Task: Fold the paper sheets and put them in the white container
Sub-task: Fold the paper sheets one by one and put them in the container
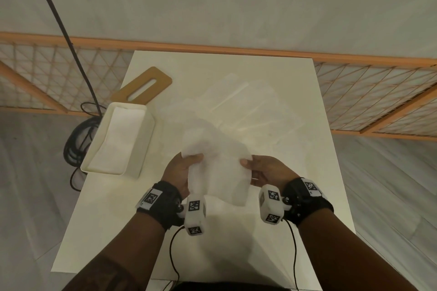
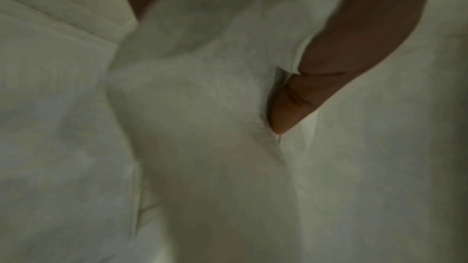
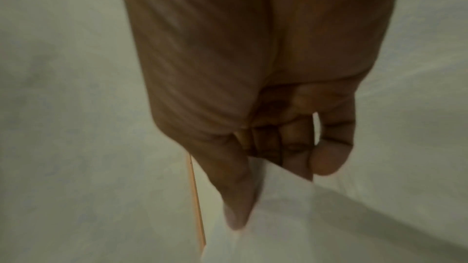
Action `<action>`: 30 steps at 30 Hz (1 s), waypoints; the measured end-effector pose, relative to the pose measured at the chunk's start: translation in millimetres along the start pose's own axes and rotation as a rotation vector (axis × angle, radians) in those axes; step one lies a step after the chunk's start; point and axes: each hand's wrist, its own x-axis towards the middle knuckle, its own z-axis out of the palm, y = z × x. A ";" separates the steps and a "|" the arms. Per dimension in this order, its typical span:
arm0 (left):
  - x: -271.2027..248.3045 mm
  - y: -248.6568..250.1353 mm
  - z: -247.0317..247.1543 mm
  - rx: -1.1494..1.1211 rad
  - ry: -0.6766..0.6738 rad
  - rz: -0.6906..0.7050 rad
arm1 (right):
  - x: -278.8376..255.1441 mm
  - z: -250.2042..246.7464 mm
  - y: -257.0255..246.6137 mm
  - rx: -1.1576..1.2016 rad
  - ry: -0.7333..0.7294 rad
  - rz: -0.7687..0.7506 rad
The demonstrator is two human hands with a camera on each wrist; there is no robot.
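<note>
A thin white paper sheet (image 1: 217,168) hangs above the table, held between both hands. My left hand (image 1: 182,172) grips its left edge with the thumb on top. My right hand (image 1: 262,168) pinches its right edge between thumb and fingers. In the left wrist view the sheet (image 2: 202,117) fills the frame, with my thumb (image 2: 291,107) pressed into it. In the right wrist view the thumb (image 3: 235,197) and curled fingers (image 3: 329,147) clamp the sheet's edge (image 3: 283,197). The white container (image 1: 123,139) stands left of the hands and holds folded sheets. More loose sheets (image 1: 236,104) lie behind the held one.
A tan wooden board (image 1: 144,87) with a slot lies behind the container. The white table (image 1: 236,231) ends close to the container's left side. Black cables (image 1: 78,139) coil on the floor to the left. An orange lattice fence (image 1: 378,92) runs behind the table.
</note>
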 end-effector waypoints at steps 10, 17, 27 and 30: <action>15.9 -2.1 -23.7 0.385 0.074 0.090 | 1.8 -20.1 -6.6 -0.115 0.148 -0.216; 20.9 -8.3 -40.8 0.478 0.021 -0.011 | 3.7 -22.3 3.2 -0.260 0.163 -0.139; 16.6 -16.2 -46.8 0.412 -0.019 -0.168 | 3.9 -25.0 26.3 -0.117 0.180 0.088; 20.1 -23.8 -52.2 0.741 -0.027 -0.041 | 7.4 -22.8 35.1 -0.359 0.220 0.054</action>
